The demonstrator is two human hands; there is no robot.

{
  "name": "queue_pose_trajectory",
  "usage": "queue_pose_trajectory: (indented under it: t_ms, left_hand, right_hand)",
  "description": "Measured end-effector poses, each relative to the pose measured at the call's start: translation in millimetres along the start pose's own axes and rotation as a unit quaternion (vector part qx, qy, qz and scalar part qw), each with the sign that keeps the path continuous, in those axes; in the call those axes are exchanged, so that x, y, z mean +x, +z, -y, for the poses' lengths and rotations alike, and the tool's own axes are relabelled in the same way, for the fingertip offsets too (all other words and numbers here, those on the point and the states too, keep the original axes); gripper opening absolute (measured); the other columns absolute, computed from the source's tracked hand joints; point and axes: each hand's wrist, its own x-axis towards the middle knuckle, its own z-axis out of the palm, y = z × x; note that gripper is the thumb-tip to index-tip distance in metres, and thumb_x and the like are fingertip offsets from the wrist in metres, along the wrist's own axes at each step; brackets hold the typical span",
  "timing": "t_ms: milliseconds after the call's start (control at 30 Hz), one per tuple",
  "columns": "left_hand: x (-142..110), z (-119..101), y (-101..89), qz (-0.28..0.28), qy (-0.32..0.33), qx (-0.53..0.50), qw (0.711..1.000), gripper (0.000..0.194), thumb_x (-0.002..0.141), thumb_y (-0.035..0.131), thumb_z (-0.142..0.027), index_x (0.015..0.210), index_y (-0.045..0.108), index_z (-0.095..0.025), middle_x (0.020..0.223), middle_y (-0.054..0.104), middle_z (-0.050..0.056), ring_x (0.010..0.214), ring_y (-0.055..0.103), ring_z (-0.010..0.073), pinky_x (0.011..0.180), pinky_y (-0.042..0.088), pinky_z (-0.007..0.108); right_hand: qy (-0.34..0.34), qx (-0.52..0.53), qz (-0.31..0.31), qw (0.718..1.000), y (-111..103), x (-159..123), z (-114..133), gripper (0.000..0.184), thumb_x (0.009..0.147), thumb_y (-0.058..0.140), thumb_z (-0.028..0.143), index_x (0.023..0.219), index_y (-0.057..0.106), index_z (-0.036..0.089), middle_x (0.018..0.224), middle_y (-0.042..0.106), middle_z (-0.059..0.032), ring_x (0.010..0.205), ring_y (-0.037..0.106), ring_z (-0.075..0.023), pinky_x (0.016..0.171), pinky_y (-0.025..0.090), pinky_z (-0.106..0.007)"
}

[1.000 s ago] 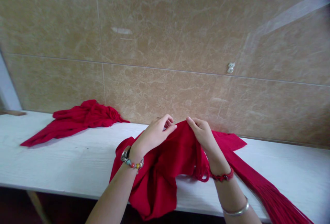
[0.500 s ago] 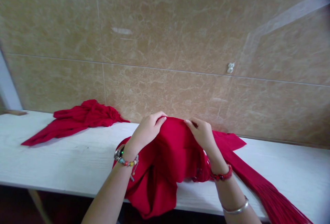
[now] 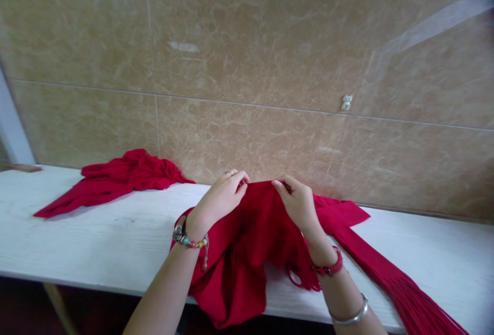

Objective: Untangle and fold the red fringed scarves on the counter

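Note:
A red fringed scarf (image 3: 247, 237) is bunched at the middle of the white table, its upper edge pulled up between my hands. My left hand (image 3: 222, 198) pinches that edge on the left, thumb against curled fingers. On the right, my right hand (image 3: 297, 204) grips the same edge between thumb and fingers. Part of the cloth droops over the table's front edge. Loose fringe shows below my right wrist, and a long fringed end (image 3: 386, 268) stretches away to the lower right.
Another crumpled red cloth (image 3: 131, 180) lies at the back left of the white table (image 3: 96, 242). Behind the table stands a brown marbled tile wall (image 3: 247, 57) with a small white cat-shaped piece (image 3: 346, 102) on it. A brown strip (image 3: 23, 168) rests at the far left.
My hands have come slightly closer together along the scarf's edge, and my left fingers have curled more. Fringe below my right wrist now hangs looser and lower.

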Motion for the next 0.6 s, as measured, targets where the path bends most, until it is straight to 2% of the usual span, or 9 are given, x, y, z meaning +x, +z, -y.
queue_pose_trajectory:
  t_ms: [100,200,267,333,467,600]
  left_hand:
    - [-2.8,1.9,1.9,0.041,0.001,-0.044,0.998,0.015,0.085,0.044,-0.023,0.095,0.055,-0.019,0.098,0.061,0.006,0.091,0.057,0.0175,0.082,0.043,0.029]
    - [-4.0,-7.6,6.5,0.076,0.008,-0.096,0.992,0.028,0.081,0.053,-0.032,0.106,0.051,-0.020,0.107,0.060,0.006,0.098,0.056,0.0189,0.084,0.043,0.029]
    - [-2.6,-13.9,9.2,0.047,0.000,-0.094,0.994,0.021,0.082,0.052,-0.029,0.101,0.054,-0.019,0.103,0.062,0.005,0.096,0.057,0.0189,0.082,0.042,0.028]
    - [-0.2,-16.9,10.0,0.001,-0.023,-0.094,0.995,0.013,0.085,0.046,-0.027,0.089,0.056,-0.019,0.091,0.064,0.003,0.086,0.059,0.0172,0.077,0.043,0.026]
    - [2.6,-17.1,6.4,-0.040,-0.033,-0.120,0.991,0.020,0.088,0.042,-0.032,0.080,0.055,-0.019,0.077,0.063,0.000,0.075,0.058,0.0142,0.069,0.042,0.023]
    - [1.1,-22.8,4.4,-0.024,-0.018,-0.117,0.993,0.018,0.087,0.042,-0.028,0.079,0.055,-0.019,0.076,0.062,-0.001,0.073,0.057,0.0136,0.068,0.042,0.023]
  right_hand:
    - [0.005,-0.020,-0.040,0.999,-4.6,1.8,-4.5,0.032,0.082,0.043,0.040,0.059,0.051,0.018,0.046,0.045,0.0042,0.046,0.038,-0.0094,0.047,0.028,-0.021]
    - [0.013,-0.041,-0.056,0.998,-4.2,2.8,-5.9,0.037,0.082,0.042,0.042,0.053,0.043,0.019,0.043,0.039,0.0053,0.044,0.034,-0.0088,0.045,0.025,-0.022]
    - [0.023,-0.062,-0.058,0.996,-3.1,3.0,-6.3,0.038,0.083,0.041,0.043,0.054,0.044,0.019,0.044,0.041,0.0047,0.044,0.035,-0.0092,0.046,0.025,-0.022]
    - [0.030,-0.090,-0.053,0.994,-2.4,2.6,-6.2,0.036,0.083,0.042,0.042,0.057,0.049,0.019,0.047,0.047,0.0029,0.045,0.039,-0.0103,0.047,0.027,-0.022]
    - [-0.005,-0.084,-0.003,0.996,-0.8,-0.3,-1.2,0.029,0.084,0.042,0.038,0.072,0.059,0.017,0.065,0.061,-0.0034,0.058,0.052,-0.0141,0.057,0.036,-0.023]
    - [-0.055,0.020,0.079,0.995,3.7,-3.1,11.1,0.029,0.086,0.039,0.038,0.089,0.059,0.018,0.082,0.063,-0.0056,0.071,0.056,-0.0151,0.063,0.041,-0.023]
